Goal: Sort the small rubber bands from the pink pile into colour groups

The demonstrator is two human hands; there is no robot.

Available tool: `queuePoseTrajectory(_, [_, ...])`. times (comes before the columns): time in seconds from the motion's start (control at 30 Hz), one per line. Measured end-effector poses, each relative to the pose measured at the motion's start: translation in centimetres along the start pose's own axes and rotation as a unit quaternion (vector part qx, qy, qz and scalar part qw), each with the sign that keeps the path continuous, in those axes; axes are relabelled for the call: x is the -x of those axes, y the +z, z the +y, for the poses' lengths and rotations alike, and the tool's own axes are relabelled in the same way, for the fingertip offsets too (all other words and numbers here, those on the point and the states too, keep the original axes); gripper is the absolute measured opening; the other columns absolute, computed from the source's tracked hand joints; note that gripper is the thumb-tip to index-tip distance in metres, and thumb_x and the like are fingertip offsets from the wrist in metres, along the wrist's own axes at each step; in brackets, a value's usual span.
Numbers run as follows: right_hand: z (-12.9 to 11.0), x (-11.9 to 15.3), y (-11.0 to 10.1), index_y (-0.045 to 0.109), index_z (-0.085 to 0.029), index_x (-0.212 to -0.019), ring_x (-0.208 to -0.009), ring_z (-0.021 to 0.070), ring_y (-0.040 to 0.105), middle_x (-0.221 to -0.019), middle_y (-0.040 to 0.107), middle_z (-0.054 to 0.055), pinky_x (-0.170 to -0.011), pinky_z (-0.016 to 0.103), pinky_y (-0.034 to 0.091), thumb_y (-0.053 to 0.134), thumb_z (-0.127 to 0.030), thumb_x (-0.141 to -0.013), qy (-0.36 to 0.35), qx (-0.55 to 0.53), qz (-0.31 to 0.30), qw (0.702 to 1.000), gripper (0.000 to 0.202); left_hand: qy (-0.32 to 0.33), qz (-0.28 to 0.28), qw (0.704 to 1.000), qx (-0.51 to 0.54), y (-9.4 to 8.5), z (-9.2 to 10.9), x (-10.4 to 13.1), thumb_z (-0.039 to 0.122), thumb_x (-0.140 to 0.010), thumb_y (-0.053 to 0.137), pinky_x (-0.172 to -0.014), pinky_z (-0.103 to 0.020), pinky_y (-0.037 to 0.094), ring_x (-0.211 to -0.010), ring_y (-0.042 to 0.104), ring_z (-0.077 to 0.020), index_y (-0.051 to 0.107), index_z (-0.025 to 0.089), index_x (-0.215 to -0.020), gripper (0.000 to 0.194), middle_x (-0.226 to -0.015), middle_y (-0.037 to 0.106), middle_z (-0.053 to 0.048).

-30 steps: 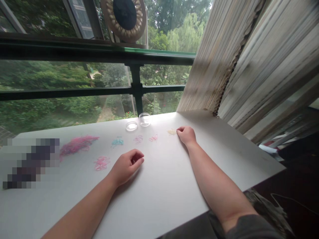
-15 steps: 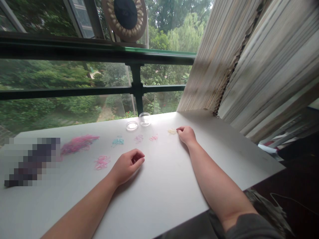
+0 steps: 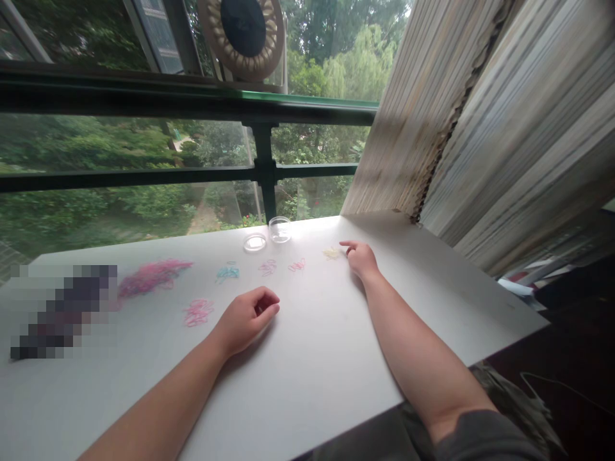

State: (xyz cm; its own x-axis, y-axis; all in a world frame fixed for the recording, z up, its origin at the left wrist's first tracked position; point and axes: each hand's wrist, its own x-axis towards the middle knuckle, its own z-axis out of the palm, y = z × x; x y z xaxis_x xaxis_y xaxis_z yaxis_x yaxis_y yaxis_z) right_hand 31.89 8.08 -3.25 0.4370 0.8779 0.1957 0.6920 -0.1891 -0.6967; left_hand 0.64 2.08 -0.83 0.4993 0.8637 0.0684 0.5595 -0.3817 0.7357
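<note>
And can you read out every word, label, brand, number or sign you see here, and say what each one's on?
There is no text I can read.
Clear round containers on the table: no lettering can be made out.
Round fan-like object at the window: no legible brand.
White item below the curtain: too blurred to tell.
Pixelated patch on the left: anything there is obscured.

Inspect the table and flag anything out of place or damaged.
One teal band lies slightly apart, on the far side of the teal pile, while the others bunch together. The bands are too small to judge for damage.
</note>
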Motion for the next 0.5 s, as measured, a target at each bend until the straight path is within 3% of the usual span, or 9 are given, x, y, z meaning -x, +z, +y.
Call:
queuePoseTrajectory(0.2, [0.2, 0.0, 0.1, 0.069, -0.019, -0.099, -0.063, 0.0144, 0.055, -0.071, 0.065, 0.002, -0.061, 0.024, 0.039, 0.038, -0.008, -0.067, -0.009, -0.026, 0.021, 0.999, 0.046, 0.002, -0.001, 1.0, 0.002, 0.0, 0.0, 0.0, 0.037, -0.08, 0.051, -0.06, -0.023, 0.041, -0.062, 0.052, -0.0117, 0.059, 0.02, -0.085, 0.019, -0.072, 0.061, 0.002])
queuePoseTrajectory(0.37, [-0.7, 0.4, 0.1, 0.065, -0.013, -0.098, -0.068, 0.0168, 0.055, -0.078, 0.064, 0.006, -0.064, 0.026, 0.041, 0.036, -0.018, -0.075, -0.024, -0.059, 0.057, 0.996, 0.037, 0.006, 0.002, 1.0, 0.007, 0.0, -0.1, 0.0, 0.037, -0.08, 0.051, -0.06, -0.024, 0.041, -0.062, 0.052, -0.0116, 0.059, 0.02, -0.085, 0.019, -0.072, 0.061, 0.001])
queuePoseTrajectory(0.5, [-3.1, 2.5, 0.7, 0.064, -0.014, -0.078, -0.061, 0.0152, 0.053, -0.066, 0.061, 0.004, -0.059, 0.025, 0.041, 0.045, -0.03, -0.075, -0.079, -0.105, -0.001, 0.991, 0.025, 0.012, 0.009, 1.0, 0.018, 0.2, 0.1, 0.1, 0.035, -0.079, 0.051, -0.061, -0.024, 0.042, -0.062, 0.052, -0.012, 0.06, 0.019, -0.083, 0.019, -0.073, 0.062, 0.0])
